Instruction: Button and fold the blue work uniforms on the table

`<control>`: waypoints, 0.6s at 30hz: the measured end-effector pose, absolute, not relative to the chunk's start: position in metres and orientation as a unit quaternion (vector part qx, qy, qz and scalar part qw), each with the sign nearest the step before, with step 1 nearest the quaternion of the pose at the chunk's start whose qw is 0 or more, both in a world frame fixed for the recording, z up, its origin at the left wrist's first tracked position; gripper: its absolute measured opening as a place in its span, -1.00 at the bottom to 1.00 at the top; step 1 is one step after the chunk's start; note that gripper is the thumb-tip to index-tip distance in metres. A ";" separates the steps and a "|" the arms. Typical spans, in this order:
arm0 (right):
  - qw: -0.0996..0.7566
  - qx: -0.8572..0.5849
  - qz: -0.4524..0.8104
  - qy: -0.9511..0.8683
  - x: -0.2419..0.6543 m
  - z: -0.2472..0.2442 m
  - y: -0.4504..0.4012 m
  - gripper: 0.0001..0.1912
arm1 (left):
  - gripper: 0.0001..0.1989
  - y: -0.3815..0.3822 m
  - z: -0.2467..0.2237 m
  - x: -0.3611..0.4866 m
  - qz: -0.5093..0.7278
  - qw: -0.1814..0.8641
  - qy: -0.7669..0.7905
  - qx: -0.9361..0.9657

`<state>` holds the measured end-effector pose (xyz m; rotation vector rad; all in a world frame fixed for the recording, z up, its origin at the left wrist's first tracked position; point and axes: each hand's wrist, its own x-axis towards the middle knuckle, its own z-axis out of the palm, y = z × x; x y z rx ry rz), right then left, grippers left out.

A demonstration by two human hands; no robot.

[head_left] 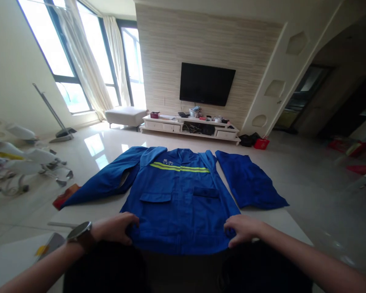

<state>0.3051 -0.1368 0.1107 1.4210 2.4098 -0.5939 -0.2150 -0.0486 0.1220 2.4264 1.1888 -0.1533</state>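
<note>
A blue jacket (177, 211) lies spread face up on a low pale table (280, 224), two yellow-green stripes across its chest, its hem towards the seated person. The left hand (122, 228), below a wristwatch (81, 234), curves thumb and fingers at the lower left edge; the right hand (239, 228) does likewise at the lower right. I cannot tell whether either pinches the cloth. More blue fabric (250, 179) lies to the right. Beyond, a black television (207, 84) hangs above a white cabinet (161, 125).
</note>
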 end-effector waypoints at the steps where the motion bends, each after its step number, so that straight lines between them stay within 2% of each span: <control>1: 0.128 0.501 -0.223 0.826 0.304 0.118 -0.129 -0.52 | -0.52 -0.037 0.126 -0.217 -0.045 0.246 0.425 0.870; 4: 0.082 0.523 -0.211 0.821 0.304 0.135 -0.100 -0.56 | -0.53 0.009 0.139 -0.230 0.060 0.254 0.449 0.855; 7: 0.063 0.549 -0.155 0.819 0.308 0.138 -0.069 -0.67 | -0.47 0.059 0.139 -0.248 0.122 0.143 0.542 0.819; 9: 0.072 0.570 -0.120 0.810 0.312 0.132 -0.050 -0.71 | -0.37 0.084 0.130 -0.257 0.106 0.076 0.605 0.786; 11: 0.091 0.586 -0.096 0.800 0.315 0.124 -0.033 -0.72 | -0.33 0.102 0.116 -0.260 0.053 0.066 0.643 0.761; 15: 0.102 0.606 -0.064 0.786 0.321 0.106 0.000 -0.75 | -0.49 0.123 0.096 -0.252 -0.074 0.163 0.638 0.749; 18: 0.073 0.640 -0.046 0.764 0.325 0.099 0.031 -0.77 | -0.54 0.125 0.096 -0.226 -0.095 0.156 0.649 0.738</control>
